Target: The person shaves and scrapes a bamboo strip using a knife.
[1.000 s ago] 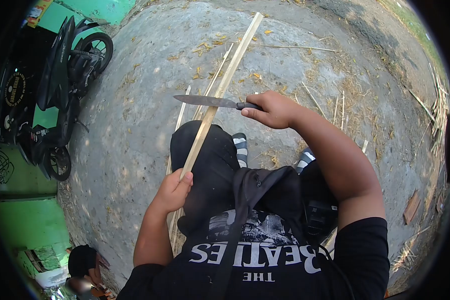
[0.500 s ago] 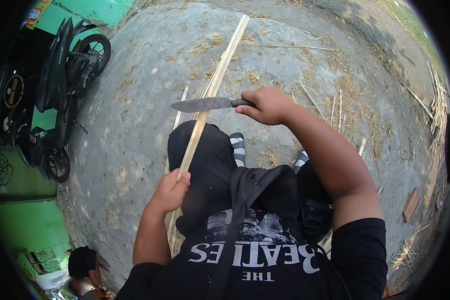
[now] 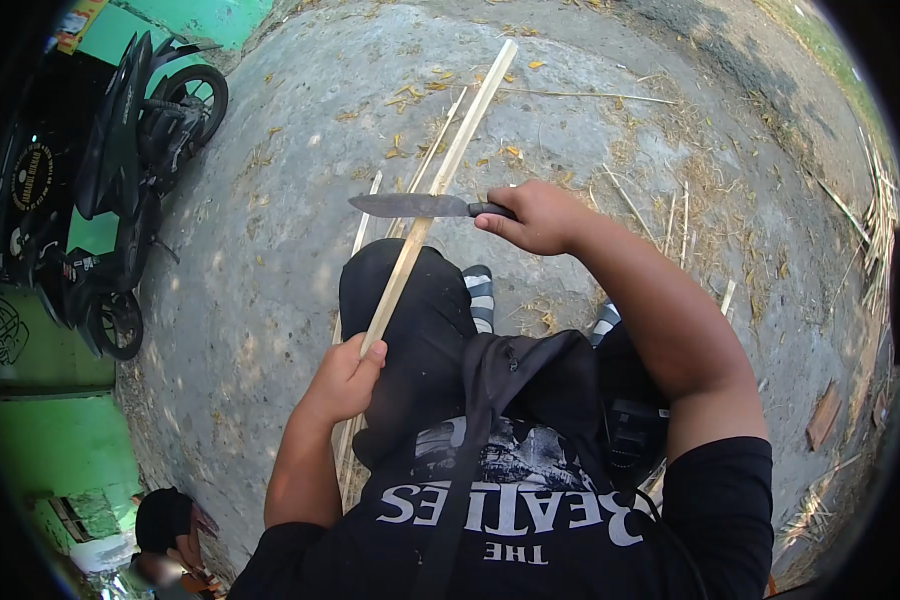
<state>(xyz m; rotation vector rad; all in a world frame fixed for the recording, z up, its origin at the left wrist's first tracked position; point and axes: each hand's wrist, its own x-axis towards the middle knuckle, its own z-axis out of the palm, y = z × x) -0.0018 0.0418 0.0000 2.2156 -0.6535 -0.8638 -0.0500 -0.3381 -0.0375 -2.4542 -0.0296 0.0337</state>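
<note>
A long pale wooden strip point(image 3: 398, 280) slants up and away over my bent knee. My left hand point(image 3: 346, 381) is closed round its near end. The fingers of my right hand point(image 3: 530, 217) are wrapped round the dark handle of a knife point(image 3: 410, 206). Its broad blade points left and lies across the strip, just beyond the knee. More thin strips point(image 3: 367, 212) lie on the ground beside and beneath my left leg, partly hidden by it.
A black motorcycle point(image 3: 135, 170) stands at the left by a green wall point(image 3: 60, 450). Another person point(image 3: 165, 525) is low at the lower left. A heap of thin sticks point(image 3: 880, 230) lies at the far right. Dry leaves and loose sticks are scattered over the grey ground.
The strip's far end and the knife shifted left, then back right, along with the whole view. The blade stays across the strip. Both hands keep their hold.
</note>
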